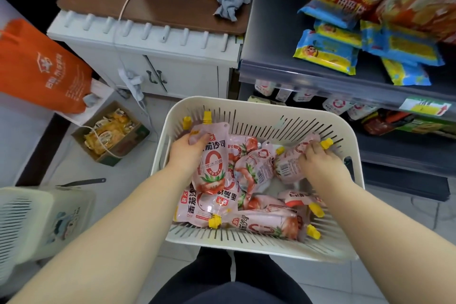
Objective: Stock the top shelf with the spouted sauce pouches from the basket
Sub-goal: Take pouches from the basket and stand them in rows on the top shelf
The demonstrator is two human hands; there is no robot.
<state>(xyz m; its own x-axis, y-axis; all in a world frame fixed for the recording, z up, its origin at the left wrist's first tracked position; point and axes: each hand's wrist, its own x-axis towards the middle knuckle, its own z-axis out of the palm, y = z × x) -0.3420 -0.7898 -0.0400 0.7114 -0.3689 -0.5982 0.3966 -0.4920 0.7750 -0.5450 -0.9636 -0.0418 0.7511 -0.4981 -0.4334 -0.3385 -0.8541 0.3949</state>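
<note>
1. As I look down through the head camera, I find the cream slotted basket point(259, 106) in front of the person's legs, just beside the dark shelving unit point(283, 32).
2. I see the left hand point(187, 153) with fingers curled round a pink pouch point(211, 158), which stands upright by the basket's left wall, yellow spout up.
3. The right hand point(318, 163) clutches a second pouch point(291, 163) near the right wall, fingers bent over its spout end.
4. More pouches point(261, 222) lie jumbled on the basket's bottom.
5. Blue and yellow snack packets point(325, 52) lie on the upper shelf.
</note>
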